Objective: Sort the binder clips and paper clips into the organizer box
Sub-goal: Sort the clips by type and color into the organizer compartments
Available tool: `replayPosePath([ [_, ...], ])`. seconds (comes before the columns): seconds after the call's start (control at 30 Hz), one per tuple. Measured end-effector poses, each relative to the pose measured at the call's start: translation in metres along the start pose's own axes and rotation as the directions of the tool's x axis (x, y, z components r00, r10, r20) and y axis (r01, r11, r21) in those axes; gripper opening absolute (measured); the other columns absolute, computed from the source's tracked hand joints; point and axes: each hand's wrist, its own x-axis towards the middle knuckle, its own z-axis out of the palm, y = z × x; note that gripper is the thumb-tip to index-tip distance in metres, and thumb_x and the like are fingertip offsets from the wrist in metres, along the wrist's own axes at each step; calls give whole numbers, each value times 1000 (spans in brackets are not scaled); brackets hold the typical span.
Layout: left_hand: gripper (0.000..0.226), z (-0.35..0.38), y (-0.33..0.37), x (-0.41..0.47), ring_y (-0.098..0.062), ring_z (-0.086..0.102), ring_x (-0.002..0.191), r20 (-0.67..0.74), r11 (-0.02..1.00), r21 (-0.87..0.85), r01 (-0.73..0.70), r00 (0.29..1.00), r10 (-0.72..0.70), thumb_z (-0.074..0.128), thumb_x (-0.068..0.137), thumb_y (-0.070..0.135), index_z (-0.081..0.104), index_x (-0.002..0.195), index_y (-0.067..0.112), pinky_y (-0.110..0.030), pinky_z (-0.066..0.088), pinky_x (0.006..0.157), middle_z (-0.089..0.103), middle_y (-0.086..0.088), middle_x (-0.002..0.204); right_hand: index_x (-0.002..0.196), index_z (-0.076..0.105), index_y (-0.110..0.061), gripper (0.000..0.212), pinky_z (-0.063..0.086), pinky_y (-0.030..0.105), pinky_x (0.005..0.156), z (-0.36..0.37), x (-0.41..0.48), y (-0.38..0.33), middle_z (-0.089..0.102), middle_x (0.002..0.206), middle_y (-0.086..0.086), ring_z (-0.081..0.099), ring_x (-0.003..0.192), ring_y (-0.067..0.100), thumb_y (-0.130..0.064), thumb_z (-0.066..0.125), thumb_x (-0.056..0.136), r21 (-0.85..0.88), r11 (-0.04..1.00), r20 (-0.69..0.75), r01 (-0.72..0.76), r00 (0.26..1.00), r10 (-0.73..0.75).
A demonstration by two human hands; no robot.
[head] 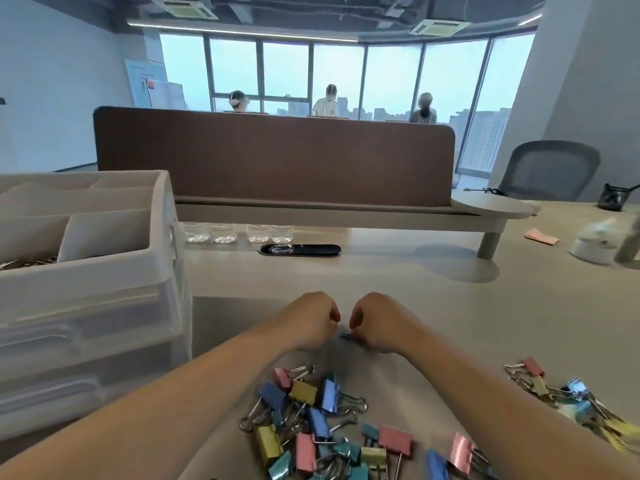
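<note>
Right hand (377, 323) pinches a tiny dark clip (346, 336), left hand (311, 320) curled alongside, hold unclear; light, stiff, probably slippery: grip its body.

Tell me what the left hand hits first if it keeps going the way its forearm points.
Most likely the right hand: the left hand points forward and to the right, and the two sets of curled fingers nearly touch. Depth is unclear.
</note>
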Motion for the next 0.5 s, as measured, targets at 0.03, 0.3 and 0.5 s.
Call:
replayPosePath([
  [0.03,30,2,0,2,-17,59,112,6,1000,-7,5,1000,-5,54,95,15,66,123,15,-26,44,93,63,-2,127,91,78,-19,16,58,37,81,3,2,0,72,89,0,66,80,17,-32,74,83,-11,1000,-4,-7,1000,7],
  [0.3,28,7,-1,1,-16,61,106,30,999,-49,-4,1000,6,54,95,13,68,119,16,-23,44,85,66,-2,121,65,61,-8,19,50,36,62,7,2,1,62,72,9,59,68,26,-12,59,84,-64,998,47,-1,999,4],
  [0.5,22,-14,2,-26,-3,54,72,-55,995,-76,-64,997,59,55,95,14,71,111,15,-17,38,64,70,1,106,83,68,-5,15,57,38,76,-19,-25,-17,72,90,9,69,80,22,-11,59,93,73,996,43,59,997,-63],
])
